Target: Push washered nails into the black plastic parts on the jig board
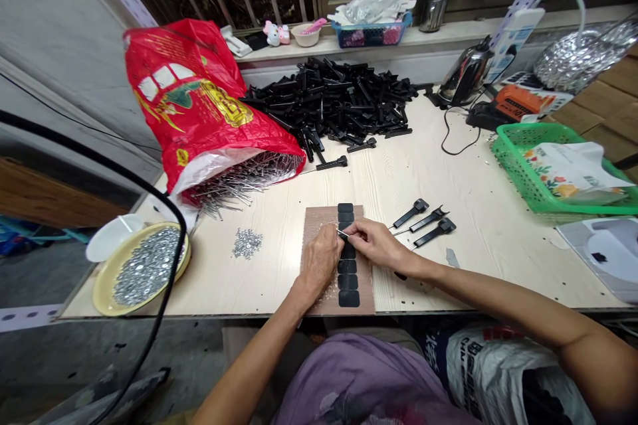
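Observation:
My left hand (321,257) is closed, its fingertips pinched together over a brown board (365,285). Opposite it, my right hand (375,244) is closed too, with thumb and finger pinching. A thin metal rod (343,232) spans the gap between both sets of fingertips; its ends are hidden. Under the hands, a column of black rounded pads (347,281) runs down the board. To the right lie several black plastic handles (432,219) with thin rods sticking out. Small silver washers (247,244) form a little heap on the left.
A red bag (199,99) spills long metal pins (229,186) at the left. Behind is a pile of black plastic parts (339,99). A yellow bowl (102,292) of washers sits at the left edge, a green basket (518,176) at the right. A black cable (167,292) crosses the left foreground.

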### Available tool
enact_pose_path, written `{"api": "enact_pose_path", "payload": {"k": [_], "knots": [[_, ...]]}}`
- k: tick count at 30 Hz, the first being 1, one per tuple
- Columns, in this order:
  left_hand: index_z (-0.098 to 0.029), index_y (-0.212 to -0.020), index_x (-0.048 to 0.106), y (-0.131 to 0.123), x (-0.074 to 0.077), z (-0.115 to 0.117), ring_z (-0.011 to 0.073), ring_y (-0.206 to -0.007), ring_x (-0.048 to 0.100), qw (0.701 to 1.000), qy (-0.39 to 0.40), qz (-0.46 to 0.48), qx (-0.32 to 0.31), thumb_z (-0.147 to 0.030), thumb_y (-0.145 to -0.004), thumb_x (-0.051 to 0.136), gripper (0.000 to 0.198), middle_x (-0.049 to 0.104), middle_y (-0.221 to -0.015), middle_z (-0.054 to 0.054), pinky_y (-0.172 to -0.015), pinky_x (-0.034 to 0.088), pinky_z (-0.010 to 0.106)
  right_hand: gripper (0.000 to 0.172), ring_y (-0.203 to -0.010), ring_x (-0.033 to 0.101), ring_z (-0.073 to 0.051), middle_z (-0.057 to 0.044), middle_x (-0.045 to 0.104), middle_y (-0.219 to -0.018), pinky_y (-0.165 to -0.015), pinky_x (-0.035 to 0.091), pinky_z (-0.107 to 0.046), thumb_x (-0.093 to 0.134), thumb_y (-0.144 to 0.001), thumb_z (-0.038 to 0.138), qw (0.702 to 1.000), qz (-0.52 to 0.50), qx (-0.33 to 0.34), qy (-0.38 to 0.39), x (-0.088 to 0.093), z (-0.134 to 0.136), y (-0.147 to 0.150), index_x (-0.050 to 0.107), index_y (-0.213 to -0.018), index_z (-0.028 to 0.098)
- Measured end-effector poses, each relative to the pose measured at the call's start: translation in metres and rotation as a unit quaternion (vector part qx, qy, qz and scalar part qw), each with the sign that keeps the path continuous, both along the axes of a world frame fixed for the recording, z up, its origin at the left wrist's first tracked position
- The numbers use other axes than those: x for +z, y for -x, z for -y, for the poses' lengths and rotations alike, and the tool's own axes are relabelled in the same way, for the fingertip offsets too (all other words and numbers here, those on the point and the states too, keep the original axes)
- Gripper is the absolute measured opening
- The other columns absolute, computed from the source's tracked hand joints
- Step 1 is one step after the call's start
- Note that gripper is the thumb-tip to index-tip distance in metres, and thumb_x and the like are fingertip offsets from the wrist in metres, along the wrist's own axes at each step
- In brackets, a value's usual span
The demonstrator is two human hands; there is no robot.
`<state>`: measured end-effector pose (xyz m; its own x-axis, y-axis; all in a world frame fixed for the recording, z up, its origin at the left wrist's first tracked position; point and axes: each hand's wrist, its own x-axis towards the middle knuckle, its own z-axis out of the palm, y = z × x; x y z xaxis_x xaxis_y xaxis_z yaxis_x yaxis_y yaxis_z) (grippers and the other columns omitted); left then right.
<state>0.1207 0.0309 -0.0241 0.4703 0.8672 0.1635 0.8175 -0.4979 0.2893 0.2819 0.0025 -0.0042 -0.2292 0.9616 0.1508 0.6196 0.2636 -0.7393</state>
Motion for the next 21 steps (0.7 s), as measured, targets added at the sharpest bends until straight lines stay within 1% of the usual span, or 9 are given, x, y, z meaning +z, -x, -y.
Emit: {"api": "enact_pose_path", "payload": {"k": [2,5,8,11,14,16,18,19,21], "knots": [[-0.02,-0.083,0.051,0.003,-0.004,-0.003,0.0172,-0.063,0.057,1.0,-0.005,0.004,-0.009,-0.017,-0.09,0.036,0.016,0.058,-0.074,0.004,-0.052,0.035,0.025,0.016,-0.078,0.057,-0.015,-0.005,0.061,-0.087,-0.07,0.047,-0.028,0.046,-0.089,0.015,1.0,-0.004,0.01,0.003,0.003,-0.003,-0.004,0.061,-0.094,0.016],[-0.02,-0.082,0.053,0.007,-0.004,-0.005,0.0167,-0.063,0.057,0.999,0.006,0.033,0.012,-0.017,-0.089,0.038,0.017,0.058,-0.071,0.004,-0.053,0.036,0.025,0.018,-0.084,0.057,-0.016,-0.007,0.063,-0.093,-0.075,0.047,-0.031,0.049,-0.087,0.015,1.0,-0.009,0.017,-0.011,0.009,-0.007,-0.004,0.064,-0.097,0.017],[-0.018,-0.083,0.056,0.007,0.006,-0.006,0.0178,-0.068,0.058,0.989,0.035,0.134,0.045,-0.021,-0.091,0.037,0.021,0.059,-0.074,0.005,-0.06,0.041,0.026,0.019,-0.068,0.057,-0.012,-0.005,0.063,-0.085,-0.062,0.047,-0.026,0.05,-0.088,0.023,0.986,-0.139,-0.019,0.095,0.016,-0.009,0.005,0.064,-0.099,0.017],[-0.018,-0.092,0.062,0.006,0.02,-0.004,0.0181,-0.081,0.06,0.943,0.112,0.312,0.036,-0.031,-0.093,0.037,0.027,0.063,-0.089,0.007,-0.073,0.046,0.029,0.026,-0.054,0.052,-0.008,-0.001,0.059,-0.073,-0.05,0.044,-0.022,0.056,-0.085,0.036,0.925,-0.312,-0.075,0.205,0.017,-0.012,0.021,0.061,-0.099,0.014],[-0.018,-0.098,0.065,0.003,0.031,-0.001,0.0169,-0.074,0.061,0.859,0.229,0.457,0.037,-0.041,-0.091,0.042,0.033,0.066,-0.084,0.005,-0.071,0.049,0.03,0.031,-0.053,0.053,-0.009,0.002,0.056,-0.064,-0.051,0.047,-0.023,0.058,-0.082,0.044,0.889,-0.398,-0.086,0.21,0.014,-0.012,0.037,0.055,-0.095,0.016],[-0.017,-0.099,0.064,0.003,0.036,0.0,0.0159,-0.065,0.06,0.797,0.275,0.534,0.067,-0.045,-0.088,0.047,0.035,0.065,-0.076,0.004,-0.063,0.049,0.029,0.032,-0.052,0.054,-0.011,0.003,0.055,-0.061,-0.052,0.048,-0.025,0.052,-0.085,0.048,0.894,-0.392,-0.073,0.202,0.015,-0.01,0.044,0.051,-0.092,0.018],[-0.016,-0.098,0.064,0.006,0.042,0.0,0.0155,-0.067,0.061,0.752,0.28,0.59,0.09,-0.045,-0.086,0.051,0.034,0.066,-0.078,0.004,-0.064,0.05,0.029,0.029,-0.062,0.058,-0.013,0.0,0.059,-0.071,-0.059,0.051,-0.028,0.048,-0.089,0.047,0.928,-0.337,-0.062,0.147,0.02,-0.008,0.044,0.05,-0.092,0.019],[-0.016,-0.097,0.064,0.009,0.046,0.001,0.0155,-0.071,0.062,0.743,0.273,0.604,0.095,-0.045,-0.085,0.052,0.033,0.066,-0.081,0.005,-0.068,0.05,0.029,0.027,-0.071,0.06,-0.015,-0.003,0.061,-0.08,-0.065,0.051,-0.03,0.048,-0.09,0.045,0.95,-0.292,-0.064,0.093,0.024,-0.007,0.042,0.052,-0.094,0.019],[-0.016,-0.097,0.064,0.015,0.056,0.002,0.0145,-0.072,0.062,0.761,0.246,0.593,0.1,-0.043,-0.086,0.052,0.031,0.066,-0.08,0.004,-0.072,0.05,0.028,0.024,-0.09,0.058,-0.018,-0.008,0.06,-0.102,-0.079,0.05,-0.034,0.047,-0.092,0.037,0.979,-0.186,-0.078,-0.04,0.034,-0.007,0.036,0.054,-0.106,0.019]]}}
